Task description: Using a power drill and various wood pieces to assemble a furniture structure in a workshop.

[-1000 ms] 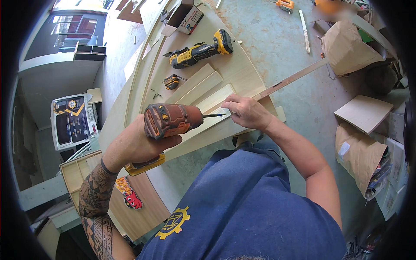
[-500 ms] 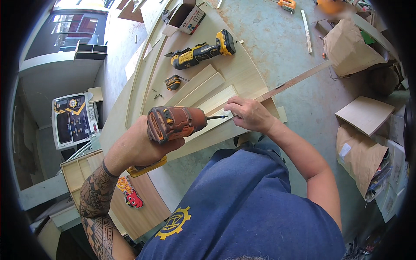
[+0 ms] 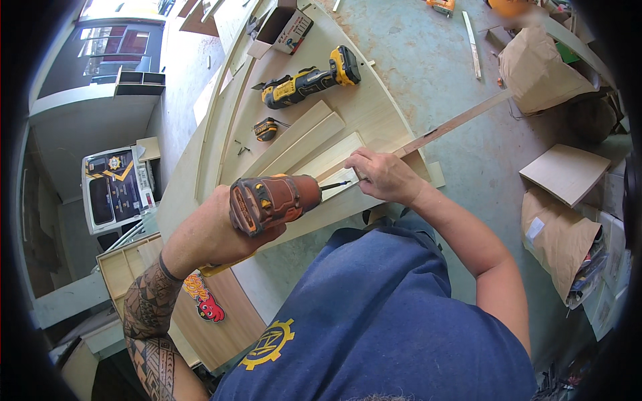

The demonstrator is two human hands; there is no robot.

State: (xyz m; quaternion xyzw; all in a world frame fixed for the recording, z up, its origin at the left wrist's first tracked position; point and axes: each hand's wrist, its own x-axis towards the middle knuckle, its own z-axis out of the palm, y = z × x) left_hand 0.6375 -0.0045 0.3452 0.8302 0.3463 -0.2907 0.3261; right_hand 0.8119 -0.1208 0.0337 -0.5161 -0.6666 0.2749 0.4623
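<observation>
My left hand (image 3: 210,230) is wrapped round the grip of a cordless drill driver (image 3: 275,200) with a dusty red-brown body. Its thin bit (image 3: 336,184) points right and ends just short of my right hand (image 3: 391,177). The thumb and fingers of that hand are pinched together over a pale wood strip (image 3: 351,146); what sits between the fingertips is too small to make out. Under both hands lies a curved pale wood panel (image 3: 381,110) with strips set on it. A long narrow wood batten (image 3: 461,122) reaches out beyond my right hand.
On the panel lie a yellow-black oscillating multi-tool (image 3: 307,85), a tape measure (image 3: 265,129), a few loose screws (image 3: 242,147) and an open cardboard box (image 3: 281,30). Paper sacks (image 3: 545,67) and a square board (image 3: 565,174) are at the right. A wood-grain board with a sticker (image 3: 231,314) lies lower left.
The drill has dipped slightly, and its bit now slants a little upward toward my right hand. My right hand keeps nearly the same place and pinch.
</observation>
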